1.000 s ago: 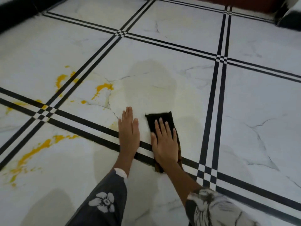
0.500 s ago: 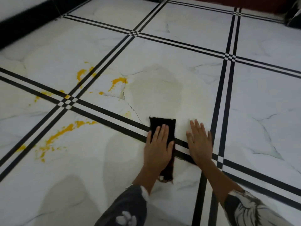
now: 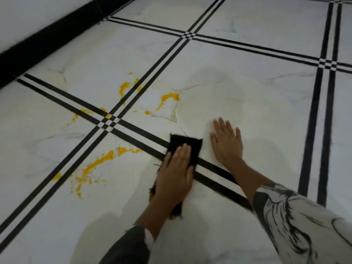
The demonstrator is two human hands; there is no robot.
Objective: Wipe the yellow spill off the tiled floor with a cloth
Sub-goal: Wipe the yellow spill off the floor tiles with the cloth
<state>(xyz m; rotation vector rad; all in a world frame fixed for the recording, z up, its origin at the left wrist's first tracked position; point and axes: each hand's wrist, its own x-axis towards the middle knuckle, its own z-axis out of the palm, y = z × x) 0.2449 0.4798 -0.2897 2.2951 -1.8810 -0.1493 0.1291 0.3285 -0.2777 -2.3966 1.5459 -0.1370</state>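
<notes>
Yellow spill lies in patches on the white tiled floor (image 3: 270,121): one blob (image 3: 169,97) beyond my hands, a smaller one (image 3: 124,88) further left, and a long splatter (image 3: 99,163) left of my left hand. A dark cloth (image 3: 185,144) lies flat across a black tile stripe. My left hand (image 3: 176,175) presses on the cloth with its palm and covers most of it; a frayed end shows by my wrist. To the right of the cloth, my right hand (image 3: 227,143) rests flat on the bare tile with fingers spread.
A black skirting strip (image 3: 47,33) and a white wall run along the upper left. Double black stripes (image 3: 312,130) cross the floor in a grid. A damp, faintly yellow wiped patch (image 3: 215,96) spreads beyond my right hand.
The cloth passed from my right hand to my left, and my right hand came off it onto the bare tile. The cloth has moved left, closer to the yellow patches.
</notes>
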